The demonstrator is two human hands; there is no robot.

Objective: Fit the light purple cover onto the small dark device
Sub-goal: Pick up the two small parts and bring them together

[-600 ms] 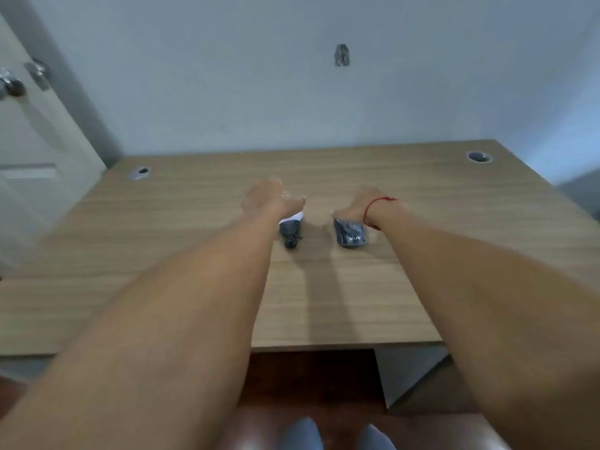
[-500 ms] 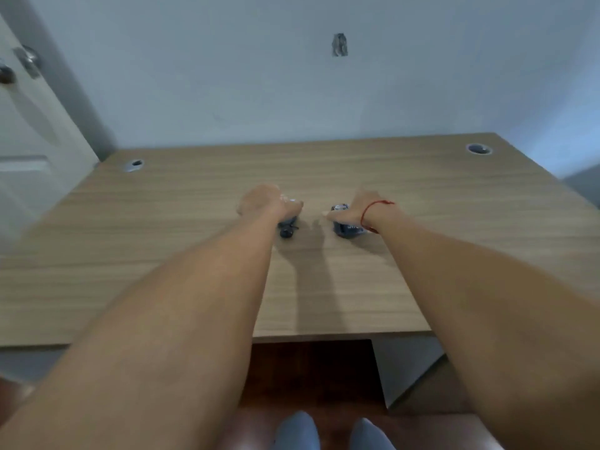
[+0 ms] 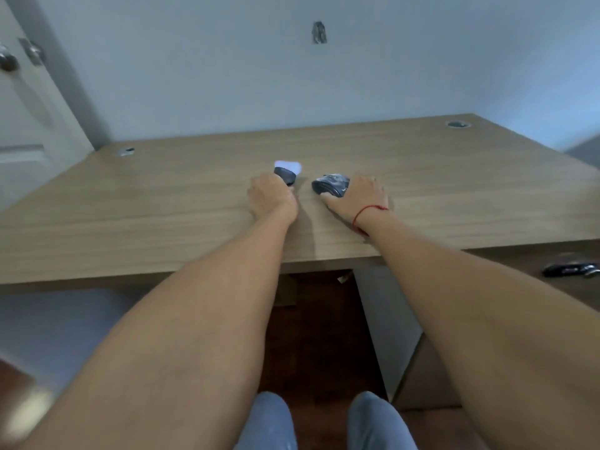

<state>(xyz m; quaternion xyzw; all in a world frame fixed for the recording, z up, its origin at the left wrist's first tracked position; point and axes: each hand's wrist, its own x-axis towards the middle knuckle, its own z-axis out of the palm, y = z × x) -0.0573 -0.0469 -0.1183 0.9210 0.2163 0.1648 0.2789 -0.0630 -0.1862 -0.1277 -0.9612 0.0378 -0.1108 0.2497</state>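
Note:
A light purple cover (image 3: pixel 288 165) lies on the wooden desk (image 3: pixel 162 222), touching the far side of a small dark device (image 3: pixel 285 175). My left hand (image 3: pixel 271 198) is just in front of that device, fingertips closed on its near end. To the right, a second dark grey rounded piece (image 3: pixel 331 186) lies on the desk. My right hand (image 3: pixel 357 198) holds it between thumb and forefinger, while the other fingers spread on the desk. A red string circles my right wrist. The two dark pieces are a short gap apart.
Two cable grommets sit in the desk's far left (image 3: pixel 125 152) and far right (image 3: pixel 457 124) corners. A door (image 3: pixel 19 125) with a handle stands at left. A dark object (image 3: pixel 571 270) lies on a lower surface at right. The desk's front edge (image 3: pixel 194 276) runs under my forearms.
My hands have drawn back toward me, uncovering the purple cover and both dark pieces. The view has tilted down, so the desk's front edge and my knees show more.

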